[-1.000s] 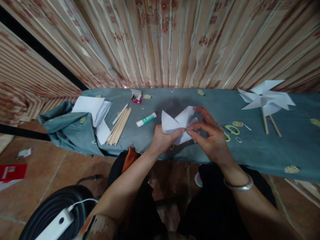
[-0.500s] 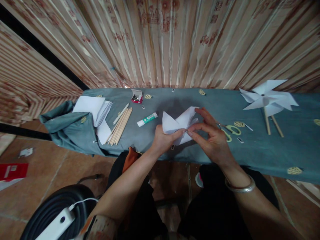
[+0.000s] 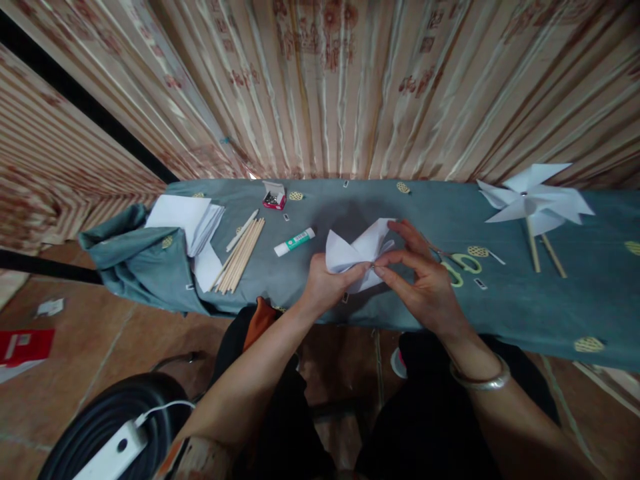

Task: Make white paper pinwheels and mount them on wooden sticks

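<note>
A folded white paper pinwheel head [image 3: 353,252] is held just above the grey-blue tablecloth [image 3: 525,293], near its front edge. My left hand [image 3: 325,287] grips its lower left side, fingers closed on the paper. My right hand [image 3: 425,283] pinches the paper's centre between thumb and forefinger, the other fingers curled behind the folds. A silver bangle sits on my right wrist.
Green-handled scissors [image 3: 463,263] lie right of my right hand. A glue stick [image 3: 294,241], a bundle of wooden sticks [image 3: 241,255], a red box of pins [image 3: 274,197] and a stack of white paper [image 3: 187,223] lie left. A finished white pinwheel [image 3: 535,200] rests far right.
Both hands and the paper have stayed in place; the fingers shifted only slightly on the folds. The camera dipped a little.
</note>
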`<action>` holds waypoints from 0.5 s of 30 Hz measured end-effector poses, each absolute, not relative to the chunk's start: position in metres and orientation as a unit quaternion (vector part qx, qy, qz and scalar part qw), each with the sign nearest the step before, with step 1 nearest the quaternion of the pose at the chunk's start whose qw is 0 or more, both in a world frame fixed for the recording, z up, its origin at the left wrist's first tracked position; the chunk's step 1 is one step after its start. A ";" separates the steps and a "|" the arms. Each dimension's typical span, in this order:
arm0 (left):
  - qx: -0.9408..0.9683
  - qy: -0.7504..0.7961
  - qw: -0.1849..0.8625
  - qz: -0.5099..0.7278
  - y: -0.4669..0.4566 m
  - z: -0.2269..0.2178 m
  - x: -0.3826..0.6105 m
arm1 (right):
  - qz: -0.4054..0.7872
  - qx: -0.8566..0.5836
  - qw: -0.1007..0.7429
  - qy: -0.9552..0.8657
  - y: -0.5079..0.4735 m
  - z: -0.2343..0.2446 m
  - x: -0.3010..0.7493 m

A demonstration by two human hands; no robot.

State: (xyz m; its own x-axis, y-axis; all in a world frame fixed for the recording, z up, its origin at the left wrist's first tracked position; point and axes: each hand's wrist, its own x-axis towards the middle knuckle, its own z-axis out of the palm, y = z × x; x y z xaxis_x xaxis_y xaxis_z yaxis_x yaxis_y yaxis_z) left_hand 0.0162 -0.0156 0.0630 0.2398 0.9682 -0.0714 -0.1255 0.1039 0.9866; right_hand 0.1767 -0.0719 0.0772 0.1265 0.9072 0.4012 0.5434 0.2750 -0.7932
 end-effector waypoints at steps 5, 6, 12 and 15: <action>0.511 0.425 0.608 0.434 -0.015 0.061 0.013 | 0.202 -0.574 0.485 -0.629 -0.071 0.074 0.177; 0.513 0.423 0.609 0.433 -0.016 0.061 0.013 | 0.204 -0.574 0.485 -0.628 -0.071 0.074 0.177; 0.518 0.420 0.606 0.434 -0.016 0.067 0.013 | 0.204 -0.576 0.489 -0.623 -0.070 0.072 0.176; 0.531 0.416 0.599 0.432 -0.015 0.068 0.012 | 0.207 -0.579 0.488 -0.620 -0.070 0.071 0.175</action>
State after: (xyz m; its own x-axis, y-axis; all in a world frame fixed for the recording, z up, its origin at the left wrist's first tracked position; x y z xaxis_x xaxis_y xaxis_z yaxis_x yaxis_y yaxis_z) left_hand 0.0123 -0.0153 0.0680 0.2809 0.9589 -0.0407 -0.0755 0.0644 0.9951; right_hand 0.1751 -0.0700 0.0707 0.1463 0.9194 0.3650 0.5149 0.2443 -0.8217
